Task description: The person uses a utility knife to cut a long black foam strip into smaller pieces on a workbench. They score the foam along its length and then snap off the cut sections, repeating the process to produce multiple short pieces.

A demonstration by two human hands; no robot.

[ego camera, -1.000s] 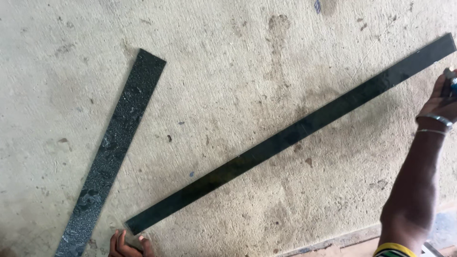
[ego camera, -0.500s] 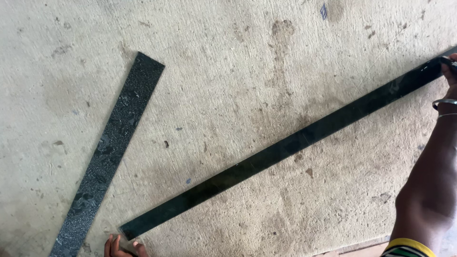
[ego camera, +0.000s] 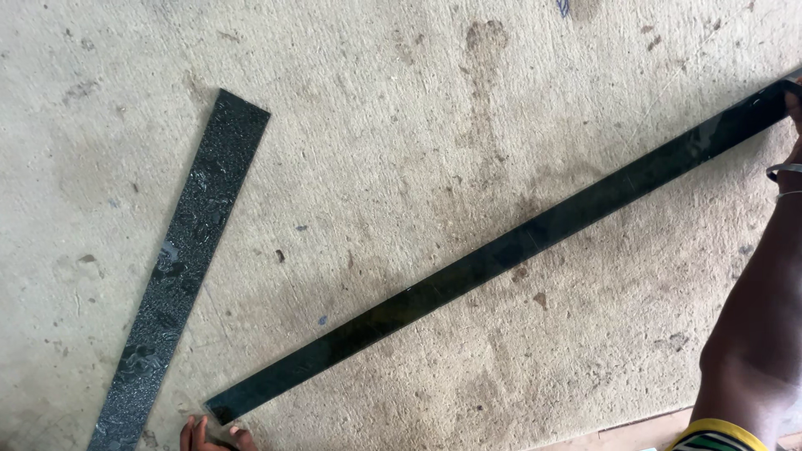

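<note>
On the stained, felt-like tabletop (ego camera: 401, 150), a long dark strip (ego camera: 501, 250), probably stiff, brittle stone, spans from left hand (ego camera: 213, 434) fingertips pressing its near end to right hand (ego camera: 794, 100), grip hidden.

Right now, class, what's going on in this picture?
A person holds a long dark strip by both ends as it lies slantwise on a stained, pale surface. The left hand touches its near end at the bottom edge; the right hand, mostly out of view, is at its far end. A second, speckled strip lies apart, untouched.
</note>
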